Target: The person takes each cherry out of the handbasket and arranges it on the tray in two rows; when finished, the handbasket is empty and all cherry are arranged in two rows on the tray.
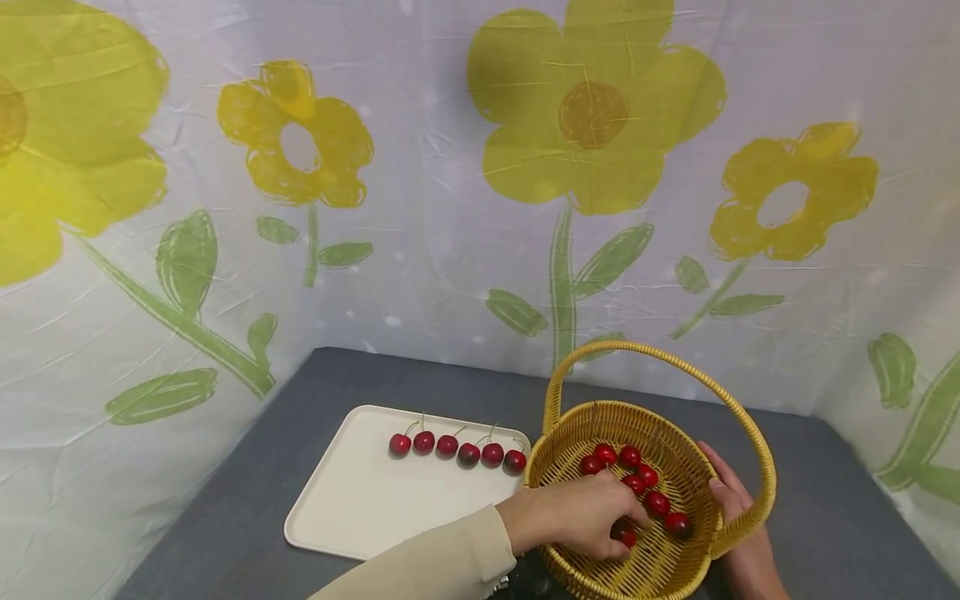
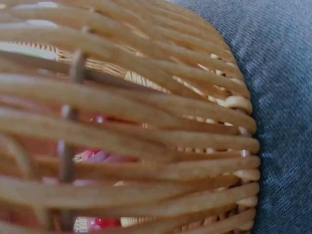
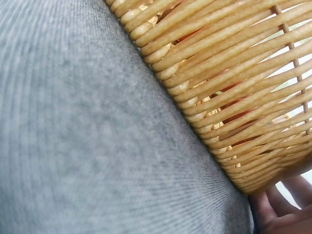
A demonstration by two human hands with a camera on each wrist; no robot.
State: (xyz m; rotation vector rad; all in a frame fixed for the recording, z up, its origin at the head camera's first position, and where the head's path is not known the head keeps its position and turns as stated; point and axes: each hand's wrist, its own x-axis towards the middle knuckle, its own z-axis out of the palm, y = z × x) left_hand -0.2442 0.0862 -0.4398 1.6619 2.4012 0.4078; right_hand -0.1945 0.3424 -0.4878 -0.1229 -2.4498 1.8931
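A yellow wicker basket (image 1: 675,433) with a tall arched handle holds several red cherries (image 1: 656,502). My left hand (image 1: 581,512) reaches down into it, thumb and fingers pinching a dark red cherry (image 1: 624,532). My right hand (image 1: 750,546) grips the basket's right side, partly behind the handle's base. The right wrist view shows some of its fingers (image 3: 282,197) at the wicker wall. In the left wrist view the basket's weave (image 2: 146,146) hides most of the left hand. On the cream tray (image 1: 375,508) several stemmed cherries (image 1: 468,454) lie in a row.
The tray lies left of the basket, its right edge close to the basket wall. Both stand on a dark grey cloth-covered table (image 1: 817,483). A curtain (image 1: 420,208) printed with yellow flowers hangs behind and at the sides.
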